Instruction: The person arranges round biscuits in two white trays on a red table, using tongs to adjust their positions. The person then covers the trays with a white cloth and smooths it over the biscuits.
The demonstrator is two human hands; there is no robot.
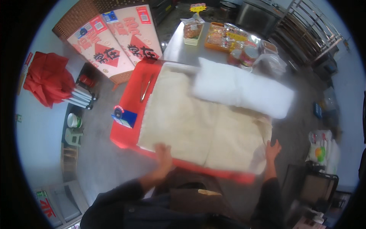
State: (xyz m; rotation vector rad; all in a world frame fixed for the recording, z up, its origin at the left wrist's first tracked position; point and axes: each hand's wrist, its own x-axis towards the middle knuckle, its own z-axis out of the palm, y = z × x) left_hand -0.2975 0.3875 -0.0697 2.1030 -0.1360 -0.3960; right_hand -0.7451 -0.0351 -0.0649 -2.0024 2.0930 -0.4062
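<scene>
A beige cloth (183,114) lies spread over a wide, shallow, rectangular bed on a red-covered table (126,133). What is under the cloth is hidden. My left hand (164,154) is at the cloth's near edge, left of the middle; motion smears its fingers. At the right edge, beside the cloth's near corner, is my right hand (273,149), thumb and fingers apart. Across the far right part of the cloth rests a thick white folded or rolled quilt-like bundle (244,89), apart from both hands.
Metal tongs (145,91) and a blue card stand (126,117) sit on the table's left side. Behind is a metal table (173,44) with packaged food, an orange tray (213,45) and tins (249,55). A folded red canopy (51,78) stands left, a rack (305,34) far right.
</scene>
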